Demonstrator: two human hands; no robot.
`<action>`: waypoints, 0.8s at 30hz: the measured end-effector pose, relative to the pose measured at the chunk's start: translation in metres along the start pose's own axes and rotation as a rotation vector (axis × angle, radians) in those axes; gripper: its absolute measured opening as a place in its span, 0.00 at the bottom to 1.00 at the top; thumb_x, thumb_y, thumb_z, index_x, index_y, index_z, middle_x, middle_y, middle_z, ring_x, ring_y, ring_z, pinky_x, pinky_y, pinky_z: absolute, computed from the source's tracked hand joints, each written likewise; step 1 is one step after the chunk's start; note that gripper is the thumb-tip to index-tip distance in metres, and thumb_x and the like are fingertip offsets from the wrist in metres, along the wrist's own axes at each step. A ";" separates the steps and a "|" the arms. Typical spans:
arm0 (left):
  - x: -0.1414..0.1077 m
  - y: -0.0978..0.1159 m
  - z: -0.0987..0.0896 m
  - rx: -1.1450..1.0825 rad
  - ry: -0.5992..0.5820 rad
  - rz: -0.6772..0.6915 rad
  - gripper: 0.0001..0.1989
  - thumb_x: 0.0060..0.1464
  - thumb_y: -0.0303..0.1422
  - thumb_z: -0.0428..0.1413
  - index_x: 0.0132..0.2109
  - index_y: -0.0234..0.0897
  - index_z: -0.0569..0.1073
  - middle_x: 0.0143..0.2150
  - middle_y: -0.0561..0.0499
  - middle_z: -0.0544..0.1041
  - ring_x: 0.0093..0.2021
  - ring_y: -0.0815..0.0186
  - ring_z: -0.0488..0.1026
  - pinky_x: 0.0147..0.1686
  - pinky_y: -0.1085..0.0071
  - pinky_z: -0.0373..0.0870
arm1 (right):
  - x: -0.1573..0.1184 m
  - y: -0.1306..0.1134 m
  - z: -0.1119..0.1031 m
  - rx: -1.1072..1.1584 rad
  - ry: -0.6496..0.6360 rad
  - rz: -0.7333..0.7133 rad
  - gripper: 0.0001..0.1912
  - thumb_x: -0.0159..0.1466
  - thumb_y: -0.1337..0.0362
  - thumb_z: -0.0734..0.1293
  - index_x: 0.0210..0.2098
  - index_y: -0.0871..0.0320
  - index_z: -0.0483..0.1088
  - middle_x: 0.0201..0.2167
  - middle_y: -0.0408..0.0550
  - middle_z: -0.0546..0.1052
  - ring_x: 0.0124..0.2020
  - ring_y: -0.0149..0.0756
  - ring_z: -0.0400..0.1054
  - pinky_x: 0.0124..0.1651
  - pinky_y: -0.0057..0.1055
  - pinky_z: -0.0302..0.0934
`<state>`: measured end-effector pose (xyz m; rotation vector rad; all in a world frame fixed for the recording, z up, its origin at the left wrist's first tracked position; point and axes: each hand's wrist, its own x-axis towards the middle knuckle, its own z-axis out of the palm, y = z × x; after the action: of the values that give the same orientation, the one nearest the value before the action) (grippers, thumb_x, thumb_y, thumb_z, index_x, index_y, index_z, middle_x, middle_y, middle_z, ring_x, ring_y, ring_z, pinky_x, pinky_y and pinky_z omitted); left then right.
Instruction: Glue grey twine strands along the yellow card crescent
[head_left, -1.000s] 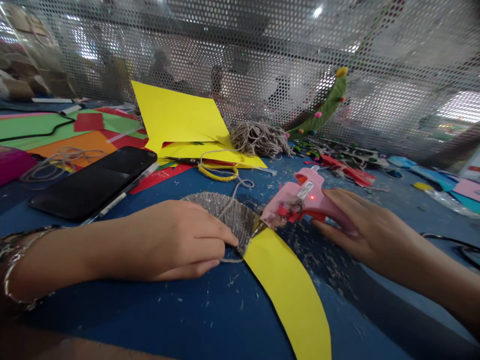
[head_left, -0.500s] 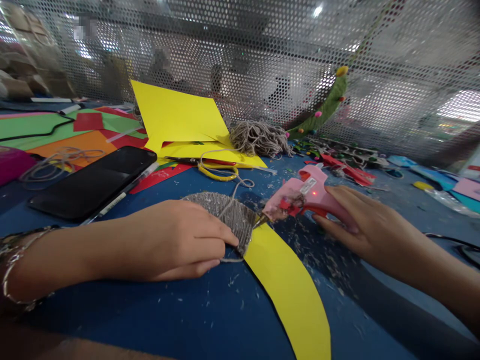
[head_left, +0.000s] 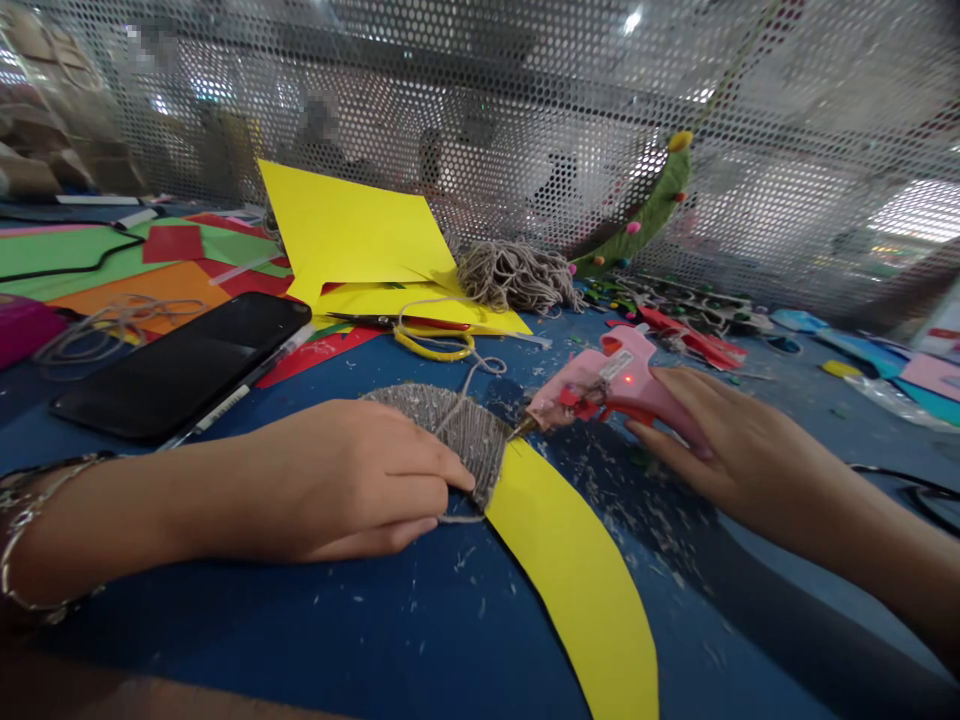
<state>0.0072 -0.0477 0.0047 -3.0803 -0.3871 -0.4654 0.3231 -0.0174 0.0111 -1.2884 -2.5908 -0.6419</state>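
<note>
A yellow paper crescent [head_left: 585, 570] lies on the blue table, its upper end wrapped in grey yarn [head_left: 480, 440]. My left hand [head_left: 375, 480] presses on the wrapped part, fingers closed together on its lower edge. My right hand [head_left: 712, 440] is wrapped round the handle of a pink glue gun [head_left: 637, 380] with a small red light. The gun's metal tip points left, at the top edge of the yellow paper where the yarn wrapping ends. A loose yarn strand runs from the wrapping up toward the scissors [head_left: 435, 343].
A black phone [head_left: 187, 365] and a pen [head_left: 217, 410] lie left, near coloured paper sheets [head_left: 142, 290]. Yellow card [head_left: 360, 230] and a grey yarn heap [head_left: 521, 275] stand behind. A perforated metal screen [head_left: 480, 130] closes off the back; red scraps [head_left: 697, 340] lie right.
The glue gun's tip has shifted slightly up and right along the edge of the yellow paper. My left hand keeps its place on the yarn wrapping.
</note>
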 end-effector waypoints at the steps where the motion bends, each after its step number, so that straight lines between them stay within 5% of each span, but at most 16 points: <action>1: 0.000 0.000 0.000 0.000 -0.002 0.001 0.13 0.59 0.27 0.41 0.36 0.32 0.70 0.48 0.44 0.73 0.43 0.62 0.71 0.43 0.65 0.68 | 0.000 0.000 0.000 -0.002 -0.006 0.005 0.19 0.63 0.49 0.49 0.37 0.58 0.59 0.30 0.50 0.69 0.29 0.38 0.65 0.30 0.33 0.58; 24: 0.001 0.001 -0.002 0.008 -0.015 -0.007 0.14 0.59 0.27 0.41 0.36 0.33 0.70 0.48 0.45 0.73 0.43 0.63 0.71 0.43 0.66 0.68 | -0.002 0.005 0.001 -0.095 0.043 -0.029 0.20 0.63 0.50 0.48 0.38 0.59 0.59 0.30 0.51 0.70 0.29 0.39 0.67 0.30 0.32 0.60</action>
<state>0.0075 -0.0486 0.0071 -3.0774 -0.3997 -0.4394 0.3280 -0.0159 0.0112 -1.2513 -2.5778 -0.7979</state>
